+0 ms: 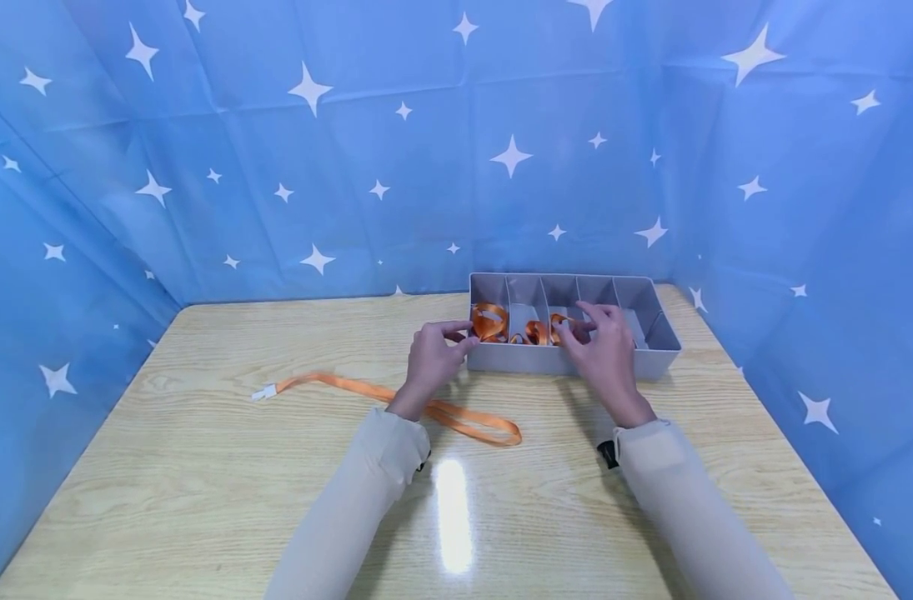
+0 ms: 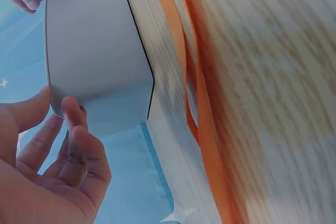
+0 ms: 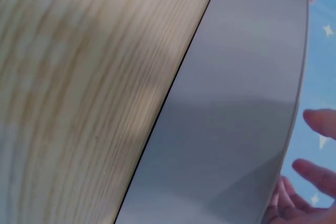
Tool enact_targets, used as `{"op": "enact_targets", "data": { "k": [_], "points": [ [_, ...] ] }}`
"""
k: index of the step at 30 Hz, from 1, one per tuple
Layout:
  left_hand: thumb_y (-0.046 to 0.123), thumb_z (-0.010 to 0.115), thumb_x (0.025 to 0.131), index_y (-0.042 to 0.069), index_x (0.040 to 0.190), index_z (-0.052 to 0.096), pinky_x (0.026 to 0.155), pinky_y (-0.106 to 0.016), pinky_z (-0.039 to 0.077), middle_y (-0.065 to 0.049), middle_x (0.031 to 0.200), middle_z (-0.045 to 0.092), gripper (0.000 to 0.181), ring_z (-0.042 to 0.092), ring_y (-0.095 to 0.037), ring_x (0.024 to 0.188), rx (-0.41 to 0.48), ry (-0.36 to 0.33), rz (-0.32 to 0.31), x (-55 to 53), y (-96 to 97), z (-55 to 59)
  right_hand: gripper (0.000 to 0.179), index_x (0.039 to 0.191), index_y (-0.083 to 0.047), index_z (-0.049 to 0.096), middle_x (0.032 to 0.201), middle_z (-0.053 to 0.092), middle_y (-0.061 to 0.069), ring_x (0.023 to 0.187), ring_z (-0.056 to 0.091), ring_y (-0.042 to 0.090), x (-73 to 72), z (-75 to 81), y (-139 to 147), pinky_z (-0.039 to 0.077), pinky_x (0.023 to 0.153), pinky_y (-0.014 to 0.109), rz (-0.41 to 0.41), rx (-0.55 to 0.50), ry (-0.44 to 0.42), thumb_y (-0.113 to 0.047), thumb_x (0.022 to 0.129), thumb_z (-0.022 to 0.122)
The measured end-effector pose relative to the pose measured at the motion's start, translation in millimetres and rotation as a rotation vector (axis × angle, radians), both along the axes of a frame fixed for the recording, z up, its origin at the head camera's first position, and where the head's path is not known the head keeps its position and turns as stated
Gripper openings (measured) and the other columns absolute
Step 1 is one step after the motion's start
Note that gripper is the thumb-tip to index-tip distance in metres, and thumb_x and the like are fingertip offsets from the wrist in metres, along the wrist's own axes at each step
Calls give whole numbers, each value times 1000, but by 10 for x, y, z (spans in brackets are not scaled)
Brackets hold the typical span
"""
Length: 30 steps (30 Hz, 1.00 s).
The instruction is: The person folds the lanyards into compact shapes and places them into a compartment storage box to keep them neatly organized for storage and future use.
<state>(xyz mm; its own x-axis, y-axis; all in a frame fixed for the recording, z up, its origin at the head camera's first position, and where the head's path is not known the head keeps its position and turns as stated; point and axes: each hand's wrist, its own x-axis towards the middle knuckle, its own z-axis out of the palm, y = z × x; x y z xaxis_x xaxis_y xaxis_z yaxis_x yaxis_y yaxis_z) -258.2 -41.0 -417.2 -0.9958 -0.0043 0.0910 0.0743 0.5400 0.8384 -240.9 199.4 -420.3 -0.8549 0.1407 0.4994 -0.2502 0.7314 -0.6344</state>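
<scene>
A grey divided storage box [image 1: 561, 360] stands at the back right of the table. Coiled orange lanyards lie in its compartments: one lanyard [image 1: 489, 323] in the leftmost, another lanyard [image 1: 535, 332] beside it, and a third lanyard [image 1: 556, 323] in the third. At the front left corner, my left hand [image 1: 435, 357] pinches the box rim between thumb and fingers. My right hand [image 1: 606, 350] reaches over the front wall by the third lanyard, its thumb and forefinger apart. A fourth, loose lanyard [image 1: 351, 385] stretches across the table under my left wrist.
The loose lanyard ends in a white clip [image 1: 264, 392] at the left. The compartments on the right of the box are partly hidden by my right hand. A blue curtain with white stars [image 1: 381, 150] hangs behind the wooden table [image 1: 201, 467] and on both sides.
</scene>
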Motion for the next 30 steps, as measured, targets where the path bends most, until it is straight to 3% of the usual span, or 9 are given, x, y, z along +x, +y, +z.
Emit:
{"op": "enact_targets", "data": {
  "k": [6,10,15,21,26,30],
  "points": [
    [22,74,92,10,122,73,59,-29,47,-7,98,72,32,62,-20,78,-7,20,-48,12,-36,15,46,129,1,63,117,57,25,90,62,40,31,11,-37,46,80,55,31,32,7,-19,90,75],
    [19,70,95,8,124,71,59,-28,51,-8,104,71,31,64,-23,69,8,48,-158,-1,-123,2,43,126,1,65,112,59,24,86,61,39,45,24,-94,47,73,52,37,50,36,-16,89,76],
    [14,67,96,7,127,69,64,-31,56,-12,104,70,31,69,-37,76,51,44,-298,-12,-282,17,37,121,0,68,107,62,21,84,61,35,90,63,-193,46,68,50,64,62,78,-16,88,77],
    [13,69,95,5,127,68,65,-37,57,-13,106,71,33,69,-38,76,34,31,-379,-14,-490,59,35,119,-1,69,108,65,19,85,65,32,187,152,-365,49,67,43,173,-3,79,-13,87,77],
    [15,72,93,9,127,69,67,-35,57,-17,113,70,34,69,-39,78,21,15,-414,-7,-649,65,35,121,-1,69,104,66,14,74,67,22,267,197,-489,50,59,29,293,-97,16,-11,88,76],
    [16,74,92,9,128,68,70,-32,56,-20,115,69,37,68,-41,81,27,-13,-443,6,-763,50,35,124,-3,67,108,65,15,74,64,19,327,180,-563,51,61,27,383,-168,-88,-10,90,74]
  ]
}}
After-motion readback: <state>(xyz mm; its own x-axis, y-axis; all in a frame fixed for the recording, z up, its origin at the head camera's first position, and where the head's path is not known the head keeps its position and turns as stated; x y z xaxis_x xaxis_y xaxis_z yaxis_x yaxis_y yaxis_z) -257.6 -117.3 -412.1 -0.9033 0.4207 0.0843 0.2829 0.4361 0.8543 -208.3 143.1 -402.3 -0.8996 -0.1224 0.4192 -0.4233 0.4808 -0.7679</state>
